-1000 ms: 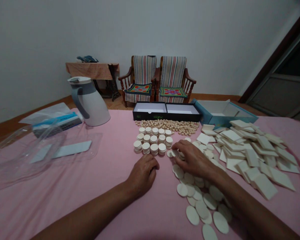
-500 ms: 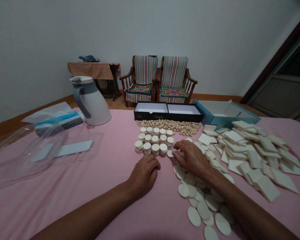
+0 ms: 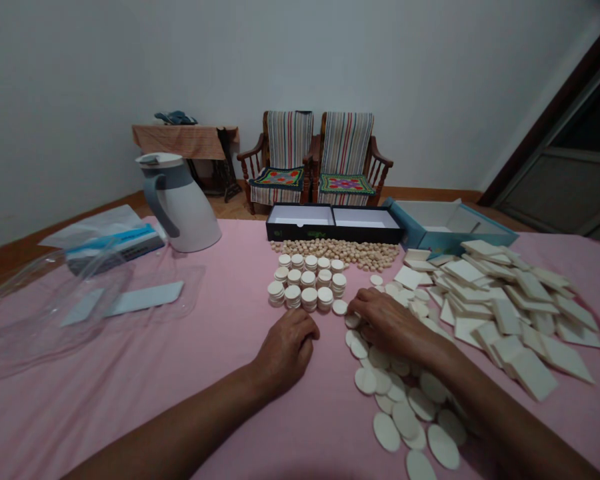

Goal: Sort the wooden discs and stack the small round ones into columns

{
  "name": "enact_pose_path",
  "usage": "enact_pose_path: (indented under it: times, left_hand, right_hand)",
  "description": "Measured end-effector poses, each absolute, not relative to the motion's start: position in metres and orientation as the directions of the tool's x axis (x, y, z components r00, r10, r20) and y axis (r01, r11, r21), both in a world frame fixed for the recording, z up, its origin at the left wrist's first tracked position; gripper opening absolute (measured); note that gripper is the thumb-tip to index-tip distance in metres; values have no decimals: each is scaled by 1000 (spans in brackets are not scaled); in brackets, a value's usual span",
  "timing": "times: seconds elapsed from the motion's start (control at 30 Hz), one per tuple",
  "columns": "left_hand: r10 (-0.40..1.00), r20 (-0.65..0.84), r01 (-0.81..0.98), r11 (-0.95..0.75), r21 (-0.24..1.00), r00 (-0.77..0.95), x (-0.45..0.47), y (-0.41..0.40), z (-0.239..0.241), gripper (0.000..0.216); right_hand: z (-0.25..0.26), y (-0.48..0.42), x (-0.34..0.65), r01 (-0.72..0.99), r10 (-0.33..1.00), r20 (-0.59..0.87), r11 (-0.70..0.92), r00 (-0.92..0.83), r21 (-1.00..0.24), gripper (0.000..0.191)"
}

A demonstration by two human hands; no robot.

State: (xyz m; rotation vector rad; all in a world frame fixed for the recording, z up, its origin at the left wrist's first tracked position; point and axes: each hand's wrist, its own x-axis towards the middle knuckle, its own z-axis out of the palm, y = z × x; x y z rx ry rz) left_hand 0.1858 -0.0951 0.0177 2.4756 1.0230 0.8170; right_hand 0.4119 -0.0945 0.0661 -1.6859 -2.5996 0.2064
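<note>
My left hand (image 3: 287,345) rests on the pink cloth with its fingers curled in, just in front of the stacks; nothing shows in it. Short stacks of round wooden discs (image 3: 309,298) stand in three rows. At the right end of the front row a single disc (image 3: 340,307) lies flat. My right hand (image 3: 387,321) reaches over a loose spread of pale discs (image 3: 405,418), its bent fingertips down on a disc (image 3: 353,321) at the spread's left edge. The palm and wrist hide part of the spread.
Behind the stacks lie small wooden pieces (image 3: 343,251), then a black two-part box (image 3: 330,231). A blue box (image 3: 430,245) and a heap of square wooden tiles (image 3: 510,300) are on the right. A white jug (image 3: 190,217) and clear plastic trays (image 3: 190,300) stand left.
My right fingertips have drawn slightly back from the single disc at the front row's end onto the loose discs. My left hand stays in place.
</note>
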Motion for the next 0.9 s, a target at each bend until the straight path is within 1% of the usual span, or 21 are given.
enact_pose_path:
  times: [0.13, 0.23, 0.3, 0.37, 0.47, 0.53, 0.73, 0.9]
  left_hand:
    - [720, 389, 521, -688, 505, 574, 186, -95, 18, 22]
    - [721, 388, 519, -687, 509, 574, 186, -95, 17, 21]
    - [723, 385, 521, -684, 510, 573, 186, -95, 16, 21]
    - [726, 381, 524, -681, 511, 572, 186, -94, 16, 20]
    - [721, 380, 519, -686, 510, 580, 186, -94, 16, 20]
    - [718, 382, 517, -689, 507, 582, 185, -94, 15, 21]
    - [718, 390, 515, -690, 508, 577, 185, -95, 14, 21]
    - [718, 387, 520, -690, 503, 578, 186, -94, 15, 20]
  right_hand:
    - [63, -94, 415, 915, 919, -41, 384, -392, -123, 26]
    - [68, -97, 416, 902, 915, -29, 391, -402, -182, 30]
    - [71, -99, 415, 878, 903, -21, 412, -429, -246, 35]
    - [72, -101, 413, 840, 876, -16, 456, -481, -293, 36]
    - [66, -100, 410, 791, 826, -19, 532, -563, -303, 32]
    - [62, -99, 410, 787, 819, -25, 541, -573, -297, 31]
    - [66, -100, 411, 831, 867, 0, 478, -499, -286, 24]
    - [68, -95, 404, 874, 933, 162, 358, -321, -328, 21]
